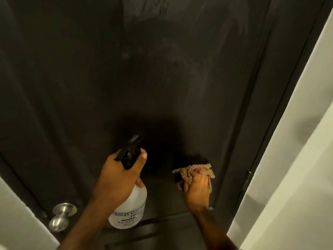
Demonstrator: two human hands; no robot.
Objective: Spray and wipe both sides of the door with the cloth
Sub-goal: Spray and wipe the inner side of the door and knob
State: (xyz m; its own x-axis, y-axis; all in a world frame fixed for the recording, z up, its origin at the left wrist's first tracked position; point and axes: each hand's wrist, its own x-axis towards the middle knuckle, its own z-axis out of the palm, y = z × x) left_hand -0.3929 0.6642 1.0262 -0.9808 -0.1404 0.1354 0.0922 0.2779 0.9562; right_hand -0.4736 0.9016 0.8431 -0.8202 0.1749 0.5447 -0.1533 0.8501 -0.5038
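A dark brown door (126,78) fills most of the view, with faint wipe streaks on its upper right part. My left hand (117,177) grips a white spray bottle (129,212) with a black trigger head, its nozzle pointing at the door. My right hand (197,192) presses a crumpled pink-and-tan checked cloth (194,170) flat against the door, low and right of the bottle. Part of the cloth is hidden under my fingers.
A round silver door knob (60,216) sticks out at the lower left. A metal hinge (247,179) sits on the door's right edge. White walls (297,159) flank the dark frame on the right and at the lower left.
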